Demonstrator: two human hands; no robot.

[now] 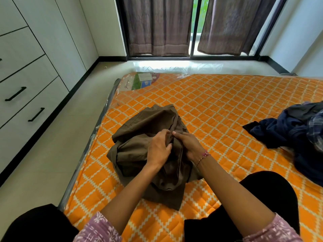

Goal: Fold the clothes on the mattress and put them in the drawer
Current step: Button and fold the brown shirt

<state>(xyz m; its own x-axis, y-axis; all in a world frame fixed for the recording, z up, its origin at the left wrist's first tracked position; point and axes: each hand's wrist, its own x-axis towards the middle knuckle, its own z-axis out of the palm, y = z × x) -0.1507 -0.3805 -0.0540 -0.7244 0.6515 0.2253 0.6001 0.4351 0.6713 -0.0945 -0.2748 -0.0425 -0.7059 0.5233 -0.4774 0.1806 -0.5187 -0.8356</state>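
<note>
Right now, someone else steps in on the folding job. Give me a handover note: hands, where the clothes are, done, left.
Left hand: grips the brown shirt near its middle.
Right hand: pinches the same shirt beside the left hand.
Brown shirt: bunched on the orange mattress in front of the person, not yet folded flat.
Pile of dark clothes: unfolded at the mattress's right edge.
Drawers: on the left across the floor, all closed.
Done: no folded garment in view, nothing put away.
Left: fold the brown shirt, fold the pile, open a drawer and put it all in.
</note>
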